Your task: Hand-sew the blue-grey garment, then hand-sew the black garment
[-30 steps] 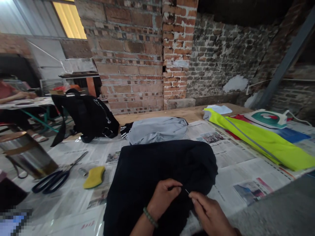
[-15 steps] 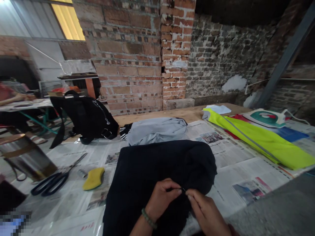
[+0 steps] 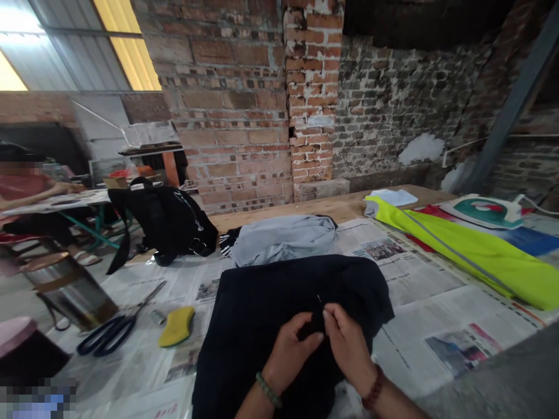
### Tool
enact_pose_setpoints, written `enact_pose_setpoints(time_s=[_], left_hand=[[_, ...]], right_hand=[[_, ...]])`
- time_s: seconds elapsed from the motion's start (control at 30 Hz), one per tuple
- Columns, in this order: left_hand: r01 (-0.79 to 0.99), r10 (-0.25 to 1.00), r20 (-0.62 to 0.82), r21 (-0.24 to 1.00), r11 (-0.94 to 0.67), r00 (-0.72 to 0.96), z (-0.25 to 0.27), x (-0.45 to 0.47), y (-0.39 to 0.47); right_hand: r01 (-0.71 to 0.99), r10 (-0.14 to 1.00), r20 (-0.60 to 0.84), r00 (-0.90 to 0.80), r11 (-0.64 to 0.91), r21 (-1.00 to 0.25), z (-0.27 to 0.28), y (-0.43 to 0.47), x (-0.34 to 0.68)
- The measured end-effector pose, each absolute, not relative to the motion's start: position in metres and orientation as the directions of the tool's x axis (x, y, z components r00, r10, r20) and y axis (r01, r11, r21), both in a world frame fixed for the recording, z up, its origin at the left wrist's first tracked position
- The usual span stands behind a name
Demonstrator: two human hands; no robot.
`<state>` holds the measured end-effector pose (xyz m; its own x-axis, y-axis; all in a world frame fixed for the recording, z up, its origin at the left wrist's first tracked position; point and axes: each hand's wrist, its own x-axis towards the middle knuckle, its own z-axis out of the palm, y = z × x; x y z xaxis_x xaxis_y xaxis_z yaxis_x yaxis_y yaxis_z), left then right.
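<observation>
A black garment (image 3: pixel 262 308) lies spread on a newspaper-covered table (image 3: pixel 414 279) in front of me. My left hand (image 3: pixel 290 349), with a green bead bracelet on the wrist, pinches a fold of the black cloth. My right hand (image 3: pixel 347 343), with a reddish bead bracelet, holds a thin needle (image 3: pixel 320 301) between thumb and finger, its tip pointing up just above the fold. The two hands touch each other over the garment's near middle.
Black-handled scissors (image 3: pixel 116 326), a yellow sponge (image 3: pixel 177 326) and a metal pot (image 3: pixel 70 291) lie to the left. A black backpack (image 3: pixel 163 224) and grey garment (image 3: pixel 283 238) are behind. A neon yellow cloth (image 3: pixel 471 250) and an iron (image 3: pixel 483 210) are right. A person sits far left.
My right hand has moved left and up to meet my left hand, the needle now points upward at the fold. The view has shifted slightly.
</observation>
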<state>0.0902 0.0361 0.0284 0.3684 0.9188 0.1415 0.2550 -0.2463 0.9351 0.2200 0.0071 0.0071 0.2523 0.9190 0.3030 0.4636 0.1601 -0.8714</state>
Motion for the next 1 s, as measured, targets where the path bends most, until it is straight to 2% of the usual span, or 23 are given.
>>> enact_pose_setpoints(time_s=[0.1,0.23,0.43,0.63,0.8,1.0], left_hand=[[0.299,0.9,0.109,0.92,-0.252,0.422,0.045,0.091,0.053],[0.3,0.9,0.074,0.928,-0.219,0.43,0.056,0.094,0.065],[0.103,0.936,0.041,0.991,-0.082,0.349,0.026,0.097,0.053],[0.044,0.926,0.012,0.999,-0.031,0.377,0.022,0.091,0.057],[0.035,0.931,-0.076,0.997,0.067,0.358,0.017,0.088,0.061],[0.019,0.917,-0.171,0.984,0.176,0.361,0.018,0.087,0.061]], right_hand=[[0.394,0.926,0.237,0.294,0.108,-0.913,0.015,0.02,0.217],[0.332,0.945,0.219,0.243,0.131,-0.934,0.013,0.023,0.214],[0.359,0.96,0.214,0.179,0.139,-0.923,0.004,0.016,0.215],[0.444,0.945,0.262,0.193,0.154,-0.883,0.012,0.025,0.213],[0.52,0.982,0.184,-0.05,0.182,-0.834,0.041,0.021,0.235],[0.632,0.898,0.434,0.072,0.296,-0.716,0.075,0.045,0.268]])
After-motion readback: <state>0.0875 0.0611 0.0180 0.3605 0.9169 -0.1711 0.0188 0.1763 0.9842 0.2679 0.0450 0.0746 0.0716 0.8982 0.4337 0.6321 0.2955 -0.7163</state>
